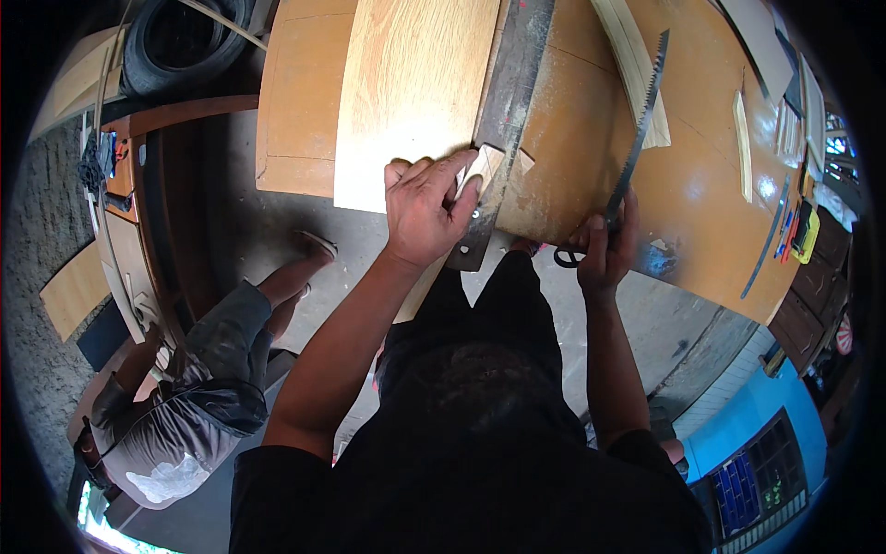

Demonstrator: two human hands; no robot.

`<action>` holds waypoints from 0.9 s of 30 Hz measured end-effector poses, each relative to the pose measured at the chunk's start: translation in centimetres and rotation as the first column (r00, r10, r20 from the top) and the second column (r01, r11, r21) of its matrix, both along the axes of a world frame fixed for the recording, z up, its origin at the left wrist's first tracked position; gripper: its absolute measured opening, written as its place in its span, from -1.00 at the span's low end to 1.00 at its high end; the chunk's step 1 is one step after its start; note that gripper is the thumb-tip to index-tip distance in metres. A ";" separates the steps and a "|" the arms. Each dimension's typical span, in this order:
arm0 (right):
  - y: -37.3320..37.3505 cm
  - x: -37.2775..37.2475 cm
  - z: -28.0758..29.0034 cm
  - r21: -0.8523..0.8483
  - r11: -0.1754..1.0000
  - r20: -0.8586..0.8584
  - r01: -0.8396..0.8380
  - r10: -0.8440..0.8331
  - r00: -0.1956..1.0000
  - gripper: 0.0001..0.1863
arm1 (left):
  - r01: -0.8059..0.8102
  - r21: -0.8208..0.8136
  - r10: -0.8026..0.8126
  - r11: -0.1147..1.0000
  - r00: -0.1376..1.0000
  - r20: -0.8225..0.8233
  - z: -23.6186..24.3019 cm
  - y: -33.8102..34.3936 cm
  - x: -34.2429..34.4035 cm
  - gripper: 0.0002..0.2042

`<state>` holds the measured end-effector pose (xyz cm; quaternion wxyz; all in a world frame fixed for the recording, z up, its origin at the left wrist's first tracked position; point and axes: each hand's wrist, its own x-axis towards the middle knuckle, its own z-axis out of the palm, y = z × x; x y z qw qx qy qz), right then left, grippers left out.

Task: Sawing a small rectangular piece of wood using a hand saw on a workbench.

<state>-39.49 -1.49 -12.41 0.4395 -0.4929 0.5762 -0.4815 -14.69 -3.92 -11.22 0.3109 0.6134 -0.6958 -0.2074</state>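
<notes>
while the left hand [426, 205] pinched the small piece of wood [489, 164] between thumb and fingers, the right hand [609, 247] was closed around the lower end of the saw [635, 138]. neither hand was released; how hard each one pressed, i could not tell. the small piece of wood was a little away from the centre, toward 1 o'clock, over the dark metal bar [509, 83]. perhaps the left hand held it there so that the bar would give it some support, but i could not see whether the two touched.

the saw stood at 2 o'clock with its tip up toward 1 o'clock, well apart from the left hand, which probably kept the teeth away from those fingers. its handle was mostly hidden in the grip. the wide pale board [415, 69] lay at 12 o'clock on the brown table [565, 143], just beside the bar. some long wood strips [630, 60] lay between 1 and 2 o'clock, maybe put aside to leave space near the hands. another person [198, 397] was at 8 o'clock.
</notes>
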 end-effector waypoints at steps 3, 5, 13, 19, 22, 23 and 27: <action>0.4 -0.6 -0.9 0.044 0.999 0.088 -0.007 0.003 0.996 -0.43 | -0.024 -0.003 0.024 1.000 1.000 -0.001 0.0 -0.1 0.0 -0.68; 0.4 -0.6 -0.7 0.046 0.999 0.069 -0.022 0.019 0.997 -0.42 | -0.036 -0.008 0.036 0.999 0.999 0.008 0.0 -0.1 -0.2 -0.69; 0.5 -0.3 -0.3 0.090 0.996 0.022 0.027 -0.029 0.999 -0.41 | -0.046 -0.037 0.047 0.998 0.998 0.032 0.0 -0.3 -0.3 -0.71; 0.7 -0.7 -0.6 0.074 0.997 -0.004 -0.011 0.012 1.000 -0.41 | -0.040 -0.010 0.040 0.999 0.998 0.053 -0.3 -0.1 -0.4 -0.73; 0.9 -0.9 -0.9 0.056 0.997 -0.033 -0.046 0.048 0.998 -0.41 | -0.039 -0.023 0.041 0.999 0.997 0.069 -0.2 -0.2 -0.3 -0.74; 0.9 -1.0 -0.8 0.071 0.996 -0.047 -0.050 0.053 0.997 -0.41 | -0.040 -0.013 0.040 0.999 0.997 0.068 -0.1 -0.3 -0.2 -0.75; 0.7 -1.0 -1.0 0.032 0.997 -0.034 -0.075 0.077 0.996 -0.40 | -0.042 -0.044 0.044 0.998 0.997 0.064 0.1 -0.4 -0.3 -0.75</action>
